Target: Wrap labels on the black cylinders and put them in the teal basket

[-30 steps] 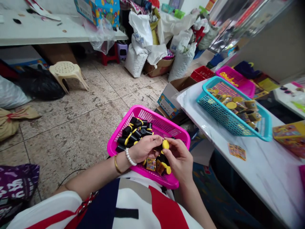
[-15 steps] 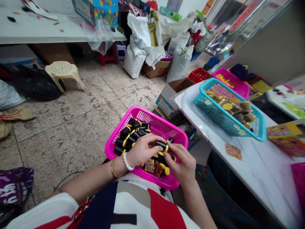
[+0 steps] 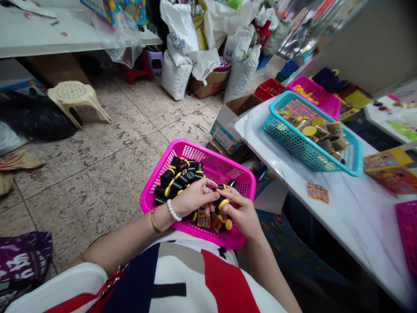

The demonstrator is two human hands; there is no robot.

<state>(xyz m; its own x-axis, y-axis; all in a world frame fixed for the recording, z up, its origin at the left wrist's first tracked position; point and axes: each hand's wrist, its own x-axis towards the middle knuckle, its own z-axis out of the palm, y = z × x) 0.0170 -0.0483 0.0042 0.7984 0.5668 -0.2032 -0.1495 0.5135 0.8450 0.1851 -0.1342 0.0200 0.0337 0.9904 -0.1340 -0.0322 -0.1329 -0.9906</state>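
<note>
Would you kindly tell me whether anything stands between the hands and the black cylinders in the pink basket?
Nothing visible does: the left hand lies directly beside the heap of black plastic cylinders with yellow rings in the pink mesh basket, and the right hand is touching one.

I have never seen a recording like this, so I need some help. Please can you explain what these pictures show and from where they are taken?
These pictures come from one camera worn on a person's head, looking down at their own two bare hands, so no machine is involved. The left hand, with a pearl bracelet and a gold bangle on its wrist, and the right hand together hold a black tube with a yellow ring. Under the hands is a pink plastic basket, holding more black tubes and small printed packets. To the right stands a white table with a teal basket of small wrapped items and yellow discs.
</note>
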